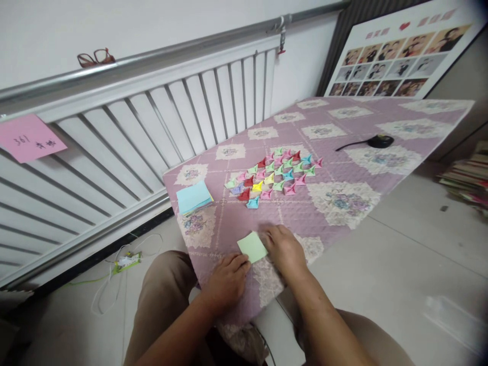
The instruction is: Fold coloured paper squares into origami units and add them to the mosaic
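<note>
A light green square of paper (252, 247) lies near the table's close corner, between my hands. My left hand (227, 277) has its fingertips closed on the lower left edge of the paper. Beside the right edge is my right hand (285, 250), its fingers bent and smeared by motion, so their grip cannot be made out. Beyond the paper, several small folded paper pieces (269, 179) in red, pink, green, yellow, blue and purple stand in slanting rows. A stack of paper squares with a blue sheet on top (194, 197) rests at the table's left edge.
A floral purple cloth covers the table (293, 216). Farther back on it sits a black tape-measure-like object (380, 141) with a strap. A white radiator (213, 96) runs along the left side. On the floor lies a power strip (127, 261) with cables.
</note>
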The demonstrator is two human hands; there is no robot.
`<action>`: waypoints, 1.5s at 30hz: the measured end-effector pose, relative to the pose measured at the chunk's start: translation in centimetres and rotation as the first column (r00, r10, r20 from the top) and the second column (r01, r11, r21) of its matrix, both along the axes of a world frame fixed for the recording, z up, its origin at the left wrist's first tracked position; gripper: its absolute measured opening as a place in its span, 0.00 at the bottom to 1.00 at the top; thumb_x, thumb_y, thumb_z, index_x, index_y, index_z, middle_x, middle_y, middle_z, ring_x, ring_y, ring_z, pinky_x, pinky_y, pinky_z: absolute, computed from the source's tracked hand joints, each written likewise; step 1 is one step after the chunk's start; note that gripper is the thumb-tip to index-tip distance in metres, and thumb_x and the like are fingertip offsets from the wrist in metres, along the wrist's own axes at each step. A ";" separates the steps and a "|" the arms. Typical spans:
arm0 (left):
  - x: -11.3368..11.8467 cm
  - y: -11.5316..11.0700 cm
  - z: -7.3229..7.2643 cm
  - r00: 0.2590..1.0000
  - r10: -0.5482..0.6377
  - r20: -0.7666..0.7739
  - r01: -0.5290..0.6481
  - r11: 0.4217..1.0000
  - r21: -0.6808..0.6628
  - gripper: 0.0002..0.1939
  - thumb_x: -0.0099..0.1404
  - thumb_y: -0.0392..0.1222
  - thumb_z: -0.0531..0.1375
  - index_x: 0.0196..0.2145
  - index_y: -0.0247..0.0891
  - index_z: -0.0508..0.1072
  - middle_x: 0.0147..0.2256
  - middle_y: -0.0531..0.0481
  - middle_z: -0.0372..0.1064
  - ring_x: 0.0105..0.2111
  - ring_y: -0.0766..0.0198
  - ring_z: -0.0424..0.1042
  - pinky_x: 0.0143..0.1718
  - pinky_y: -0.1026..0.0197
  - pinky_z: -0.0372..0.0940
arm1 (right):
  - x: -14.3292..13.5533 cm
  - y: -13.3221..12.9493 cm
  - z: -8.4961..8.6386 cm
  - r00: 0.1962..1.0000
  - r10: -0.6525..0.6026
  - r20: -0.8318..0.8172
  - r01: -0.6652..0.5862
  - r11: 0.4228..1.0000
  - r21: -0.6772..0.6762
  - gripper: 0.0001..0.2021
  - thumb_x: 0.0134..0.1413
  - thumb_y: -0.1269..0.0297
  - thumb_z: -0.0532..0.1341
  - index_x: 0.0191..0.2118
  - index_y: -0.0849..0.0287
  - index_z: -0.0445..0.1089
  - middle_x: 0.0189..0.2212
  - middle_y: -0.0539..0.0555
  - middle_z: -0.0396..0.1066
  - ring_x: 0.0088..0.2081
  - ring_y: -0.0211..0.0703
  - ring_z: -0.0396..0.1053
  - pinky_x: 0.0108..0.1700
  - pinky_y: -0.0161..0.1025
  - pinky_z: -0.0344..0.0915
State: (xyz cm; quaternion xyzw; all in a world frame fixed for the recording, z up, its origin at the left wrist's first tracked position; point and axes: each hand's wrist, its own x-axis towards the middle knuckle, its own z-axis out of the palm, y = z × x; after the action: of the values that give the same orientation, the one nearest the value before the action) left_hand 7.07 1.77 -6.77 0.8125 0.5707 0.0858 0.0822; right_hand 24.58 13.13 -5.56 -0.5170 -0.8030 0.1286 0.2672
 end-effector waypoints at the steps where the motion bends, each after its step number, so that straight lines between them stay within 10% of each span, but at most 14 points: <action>1: 0.0 0.0 0.1 1.000 -0.001 0.002 0.001 1.000 -0.009 0.22 0.66 0.35 0.51 0.57 0.41 0.64 0.57 0.47 0.61 0.58 0.55 0.55 0.59 0.48 0.55 | -0.1 -0.2 0.1 0.999 0.047 -0.026 -0.046 0.999 0.026 0.10 0.61 0.64 0.52 0.37 0.58 0.70 0.34 0.56 0.69 0.38 0.44 0.66 0.40 0.37 0.58; 8: 0.2 -0.1 0.8 1.000 0.020 0.005 -0.020 1.000 -0.008 0.21 0.65 0.36 0.52 0.56 0.40 0.64 0.58 0.45 0.59 0.59 0.55 0.55 0.60 0.48 0.53 | -1.7 -2.3 -0.5 0.924 0.368 0.102 -0.369 0.929 -0.015 0.08 0.59 0.68 0.56 0.31 0.57 0.71 0.29 0.52 0.69 0.35 0.42 0.65 0.39 0.37 0.55; 22: -0.8 1.8 0.8 0.986 0.164 0.017 -0.163 0.985 -0.059 0.26 0.64 0.46 0.56 0.59 0.44 0.59 0.62 0.49 0.54 0.61 0.52 0.51 0.60 0.45 0.50 | -0.5 -2.5 -1.4 0.965 0.218 0.149 -0.218 0.976 -0.014 0.03 0.55 0.65 0.61 0.31 0.56 0.71 0.33 0.52 0.69 0.39 0.44 0.65 0.41 0.39 0.51; 32: 0.8 4.8 1.3 0.902 0.417 0.114 -0.418 0.908 -0.019 0.10 0.60 0.46 0.61 0.38 0.40 0.70 0.42 0.49 0.67 0.46 0.56 0.64 0.50 0.53 0.57 | 0.1 -2.0 -0.7 0.982 0.031 0.188 -0.026 0.999 -0.033 0.07 0.53 0.60 0.63 0.27 0.56 0.69 0.31 0.51 0.69 0.38 0.45 0.65 0.39 0.41 0.49; 45: -0.1 5.7 0.8 0.920 0.373 0.121 -0.360 0.925 -0.117 0.26 0.59 0.47 0.59 0.56 0.49 0.64 0.62 0.47 0.52 0.62 0.51 0.49 0.61 0.43 0.41 | -0.1 -1.4 -1.3 0.994 0.012 0.110 -0.008 0.999 -0.035 0.15 0.51 0.63 0.65 0.47 0.50 0.70 0.48 0.54 0.69 0.49 0.50 0.62 0.45 0.46 0.52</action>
State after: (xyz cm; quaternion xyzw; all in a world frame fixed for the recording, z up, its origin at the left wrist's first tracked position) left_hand 7.00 7.46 -5.93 0.6783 0.7089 0.1303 0.1425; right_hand 24.49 11.75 -6.90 -0.5237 -0.8169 0.1151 0.2127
